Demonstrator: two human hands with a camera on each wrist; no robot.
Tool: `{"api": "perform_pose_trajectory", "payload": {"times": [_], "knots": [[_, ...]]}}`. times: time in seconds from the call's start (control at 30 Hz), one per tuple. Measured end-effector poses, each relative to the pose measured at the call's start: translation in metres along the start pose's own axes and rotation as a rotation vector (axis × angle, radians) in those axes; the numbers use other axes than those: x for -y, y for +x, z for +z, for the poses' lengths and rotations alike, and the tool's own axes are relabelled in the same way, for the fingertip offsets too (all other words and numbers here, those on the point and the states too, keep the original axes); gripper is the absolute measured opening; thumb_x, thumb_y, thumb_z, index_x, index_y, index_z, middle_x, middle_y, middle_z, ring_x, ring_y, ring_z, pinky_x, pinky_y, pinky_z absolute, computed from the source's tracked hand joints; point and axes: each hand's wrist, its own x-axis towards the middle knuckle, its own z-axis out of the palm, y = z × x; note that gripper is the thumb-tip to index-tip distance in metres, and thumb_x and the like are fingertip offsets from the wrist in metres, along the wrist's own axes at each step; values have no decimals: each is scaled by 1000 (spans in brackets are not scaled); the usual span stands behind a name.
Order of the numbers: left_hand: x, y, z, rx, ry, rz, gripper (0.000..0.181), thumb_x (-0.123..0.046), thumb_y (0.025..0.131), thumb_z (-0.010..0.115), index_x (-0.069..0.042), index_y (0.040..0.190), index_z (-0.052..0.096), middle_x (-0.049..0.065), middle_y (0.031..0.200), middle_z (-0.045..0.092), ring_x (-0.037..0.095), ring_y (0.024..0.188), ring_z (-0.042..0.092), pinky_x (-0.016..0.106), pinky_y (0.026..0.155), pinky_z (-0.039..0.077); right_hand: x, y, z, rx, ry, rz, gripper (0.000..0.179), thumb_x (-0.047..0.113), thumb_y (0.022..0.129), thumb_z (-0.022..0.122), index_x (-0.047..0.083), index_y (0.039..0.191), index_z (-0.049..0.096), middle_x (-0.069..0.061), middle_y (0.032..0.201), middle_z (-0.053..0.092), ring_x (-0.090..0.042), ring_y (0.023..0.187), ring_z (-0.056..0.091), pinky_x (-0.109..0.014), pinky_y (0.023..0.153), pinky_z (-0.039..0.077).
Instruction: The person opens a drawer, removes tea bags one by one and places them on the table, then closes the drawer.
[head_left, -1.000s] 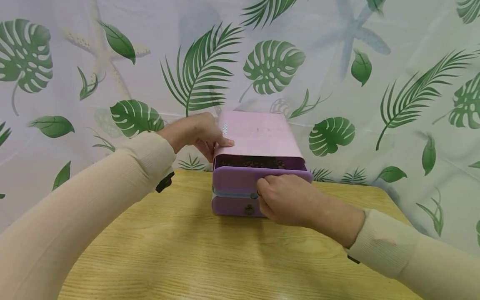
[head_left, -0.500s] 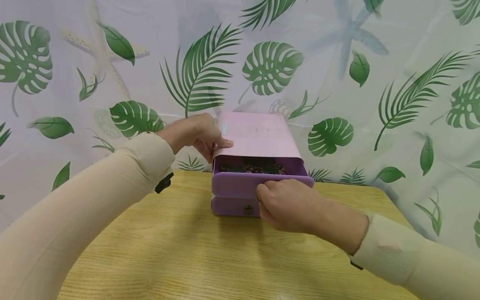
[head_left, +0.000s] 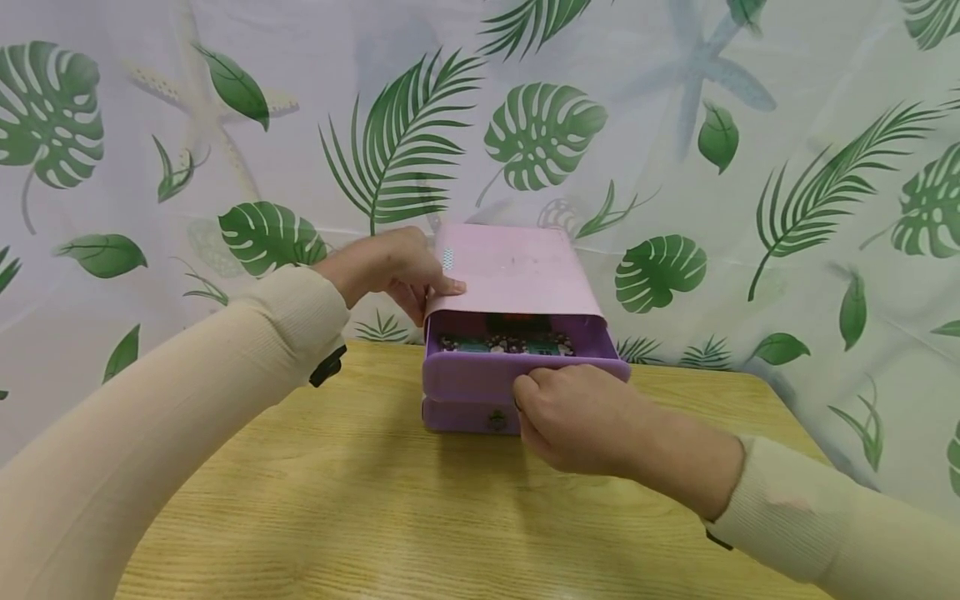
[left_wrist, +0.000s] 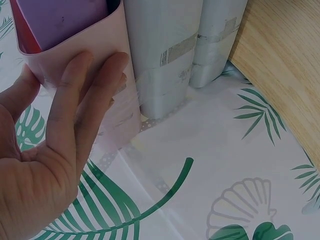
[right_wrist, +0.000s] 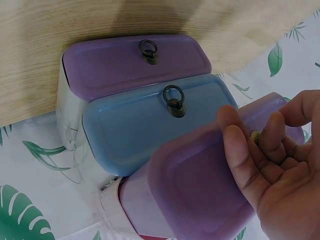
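The top drawer (head_left: 468, 377), purple and round-cornered, stands partway out of its pink casing (head_left: 517, 267); the dark, patterned contents (head_left: 517, 343) are too shaded to identify. The right hand (head_left: 573, 417) has its fingers curled round the drawer's shell-shaped pull (right_wrist: 255, 137), hiding most of it. The left hand (head_left: 412, 271) sets its thumb on the casing's top edge, other fingers fairly straight along the side, partly concealed from the head view. Beneath come a blue drawer (right_wrist: 155, 127), hidden from above, and a lower purple drawer (right_wrist: 115, 70) on the wooden table (head_left: 337, 500).
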Motion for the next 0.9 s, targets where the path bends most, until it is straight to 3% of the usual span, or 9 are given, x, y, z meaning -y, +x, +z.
{"api": "perform_pose_trajectory", "payload": {"times": [0.3, 0.9], "knots": [[1, 0, 0, 0, -12, 18, 42, -24, 93, 71, 8, 114, 53, 31, 106, 69, 35, 84, 74, 41, 75, 63, 5, -3, -2, 5, 14, 6, 20, 13, 86, 66, 12, 74, 50, 5, 61, 45, -8, 51, 44, -23, 46, 42], [1, 0, -1, 11, -2, 21, 40, -23, 94, 70, 8, 113, 53, 32, 105, 68, 36, 87, 74, 41, 75, 63, 14, -8, -8, 13, 14, -18, 18, 13, 86, 66, 12, 76, 51, 5, 62, 46, -8, 52, 45, -25, 47, 44]]}}
